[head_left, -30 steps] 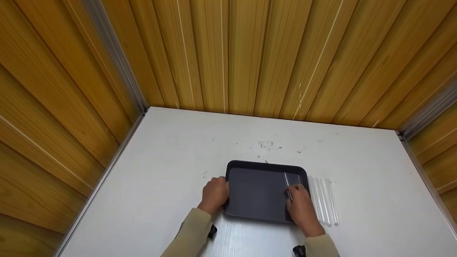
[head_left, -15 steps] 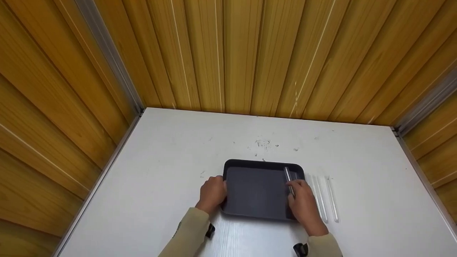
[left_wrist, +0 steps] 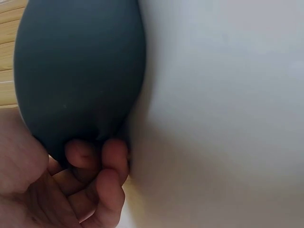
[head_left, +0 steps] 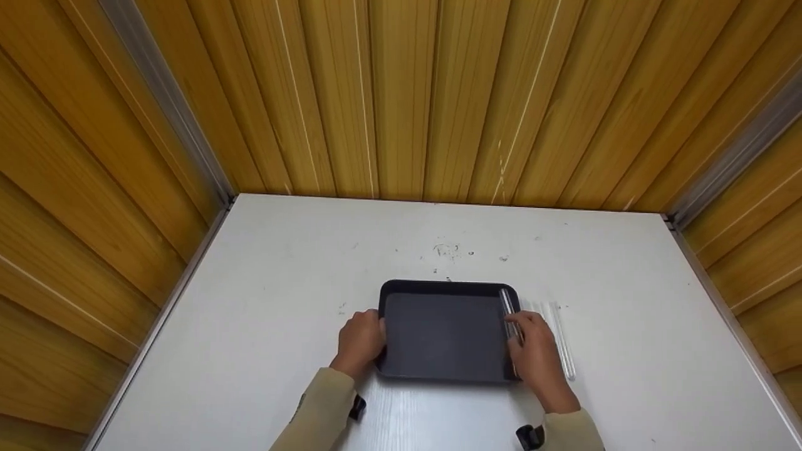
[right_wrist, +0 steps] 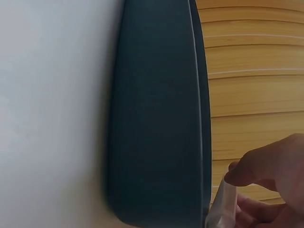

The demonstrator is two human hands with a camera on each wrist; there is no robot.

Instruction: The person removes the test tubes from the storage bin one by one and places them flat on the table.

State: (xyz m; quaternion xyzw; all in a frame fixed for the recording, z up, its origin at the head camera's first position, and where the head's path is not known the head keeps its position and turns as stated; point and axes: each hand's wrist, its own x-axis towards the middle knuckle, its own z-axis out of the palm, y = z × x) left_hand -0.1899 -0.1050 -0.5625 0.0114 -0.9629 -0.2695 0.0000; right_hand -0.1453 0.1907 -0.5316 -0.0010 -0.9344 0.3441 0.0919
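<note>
A dark grey rectangular tray [head_left: 448, 335] lies on the white table. My left hand [head_left: 362, 338] grips its left rim; in the left wrist view the curled fingers [left_wrist: 114, 156] sit under the tray's corner. At the right side of the tray, my right hand [head_left: 532, 351] pinches a clear test tube [head_left: 505, 302] between thumb and fingers. The tube lies slanted along the inside of the right wall, its lower part hidden by the hand. In the right wrist view one end of the clear tube [right_wrist: 223, 209] shows below the thumb, close to the tray's rim.
More clear test tubes [head_left: 564, 341] lie side by side on the table just right of the tray, partly hidden behind my right hand. Wood-patterned panels [head_left: 401, 113] wall in the table [head_left: 301, 250] at the back and both sides.
My right hand has moved the tube rightward inside the tray, up to its right wall. My left hand keeps its grip on the left rim. The head view has shifted slightly.
</note>
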